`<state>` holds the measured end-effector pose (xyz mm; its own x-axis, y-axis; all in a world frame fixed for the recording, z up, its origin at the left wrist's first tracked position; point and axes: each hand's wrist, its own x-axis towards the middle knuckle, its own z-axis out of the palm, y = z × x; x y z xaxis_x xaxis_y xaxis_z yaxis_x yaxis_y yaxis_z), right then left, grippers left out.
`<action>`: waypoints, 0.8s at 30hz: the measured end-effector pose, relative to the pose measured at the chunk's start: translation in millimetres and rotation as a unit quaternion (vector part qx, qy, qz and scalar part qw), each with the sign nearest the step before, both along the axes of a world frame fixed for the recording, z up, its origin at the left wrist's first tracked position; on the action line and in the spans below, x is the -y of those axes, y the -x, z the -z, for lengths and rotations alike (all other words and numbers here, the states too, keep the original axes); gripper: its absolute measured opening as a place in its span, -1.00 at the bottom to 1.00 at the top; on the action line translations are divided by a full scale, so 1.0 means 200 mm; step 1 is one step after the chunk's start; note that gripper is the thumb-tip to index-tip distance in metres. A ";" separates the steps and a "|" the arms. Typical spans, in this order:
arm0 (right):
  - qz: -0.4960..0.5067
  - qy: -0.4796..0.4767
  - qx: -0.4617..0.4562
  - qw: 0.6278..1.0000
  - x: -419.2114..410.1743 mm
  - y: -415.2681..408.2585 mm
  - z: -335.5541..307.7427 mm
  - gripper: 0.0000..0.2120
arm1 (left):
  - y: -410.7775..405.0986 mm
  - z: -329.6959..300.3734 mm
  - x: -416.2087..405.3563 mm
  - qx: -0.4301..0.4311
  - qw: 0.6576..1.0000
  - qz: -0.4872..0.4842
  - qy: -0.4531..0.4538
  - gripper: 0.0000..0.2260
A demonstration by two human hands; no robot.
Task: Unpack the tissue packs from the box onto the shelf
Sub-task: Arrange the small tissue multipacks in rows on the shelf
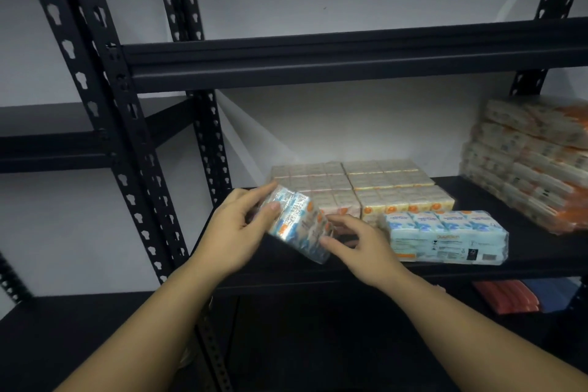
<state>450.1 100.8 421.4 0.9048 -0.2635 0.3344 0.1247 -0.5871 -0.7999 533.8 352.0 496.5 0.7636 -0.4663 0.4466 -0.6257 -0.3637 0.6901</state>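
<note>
Both hands, left hand (237,226) and right hand (356,243), are pinching a tilted tissue pack (297,224), angling it down onto the shelf (318,267) left of the blue pack (445,237).

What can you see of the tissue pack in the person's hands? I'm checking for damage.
The tissue pack is a blue-and-white bundle in shiny clear wrap with orange spots, tilted above the shelf's front edge. The left hand grips its upper end; the right hand holds the lower end. Blur hides any damage.
</note>
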 end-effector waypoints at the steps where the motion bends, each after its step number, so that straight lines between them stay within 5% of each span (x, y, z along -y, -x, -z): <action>1: 0.003 -0.003 -0.004 1.000 0.00 -0.01 0.02 -0.59 | 0.01 0.00 -0.02 0.007 1.000 -0.008 -0.021 -0.37; 6: 0.010 0.004 -0.041 0.999 0.00 -0.05 0.08 -0.52 | 0.03 0.06 -0.04 0.003 0.999 -0.040 -0.029 -0.10; 13: 0.025 -0.015 -0.049 0.998 0.07 -0.03 0.13 -0.53 | -0.02 0.21 -0.04 -0.001 0.994 -0.084 -0.069 -0.23; 24: 0.160 -0.016 -0.030 0.987 0.15 0.06 0.14 -0.59 | -0.12 0.47 0.10 -0.153 0.988 -0.034 -0.013 -0.53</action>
<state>438.7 70.5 392.8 0.7917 -0.5483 0.2695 -0.1117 -0.5636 -0.8184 558.0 332.0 403.3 0.8904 -0.4182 0.1797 -0.3639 -0.4169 0.8329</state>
